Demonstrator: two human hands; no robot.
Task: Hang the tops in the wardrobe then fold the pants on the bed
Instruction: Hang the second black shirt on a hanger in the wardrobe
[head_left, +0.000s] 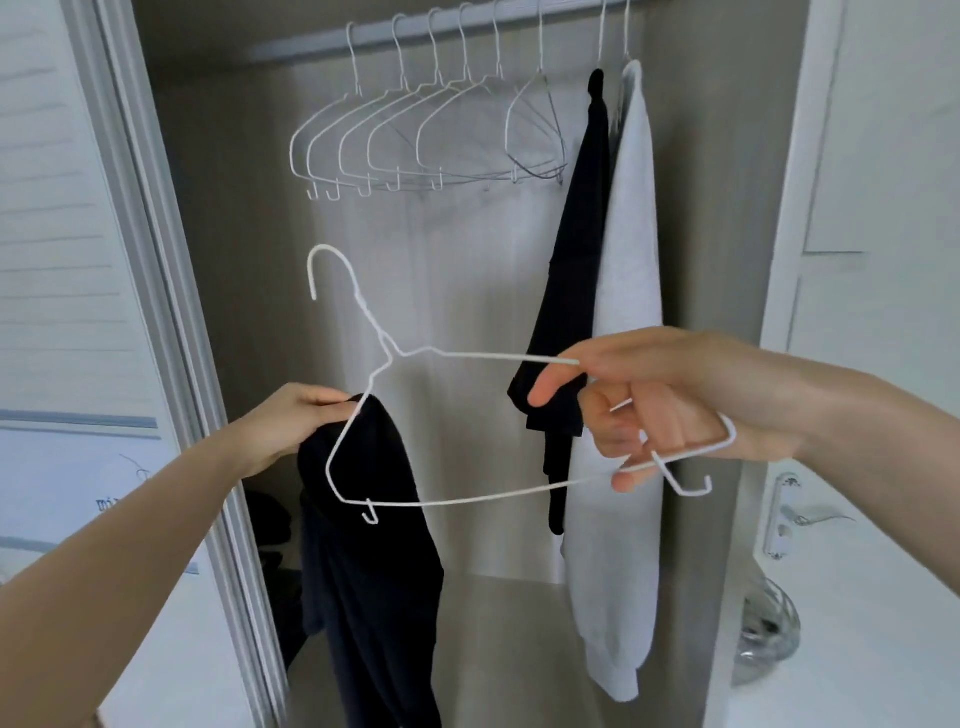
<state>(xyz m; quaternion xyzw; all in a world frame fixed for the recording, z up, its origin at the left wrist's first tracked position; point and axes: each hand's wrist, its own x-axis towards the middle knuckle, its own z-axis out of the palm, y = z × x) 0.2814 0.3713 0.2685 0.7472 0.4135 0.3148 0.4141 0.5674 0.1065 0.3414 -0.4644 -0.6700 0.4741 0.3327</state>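
Observation:
I face the open wardrobe (467, 260). My left hand (291, 426) pinches the top of a dark top (374, 571), which hangs down from it. My right hand (649, 405) grips the right end of a white wire hanger (467, 358), held level in front of me, hook up and to the left. The hanger's left shoulder lies against the dark top near my left fingers. On the rail (441, 26), at the right, hang a black top (576, 260) and a light grey top (623, 364).
Several empty white wire hangers (395, 140) hang on the rail's left and middle. A sliding louvred door (67, 260) stands at the left. A white door with a metal handle (789, 514) is at the right. Dark items (270, 519) lie low inside the wardrobe.

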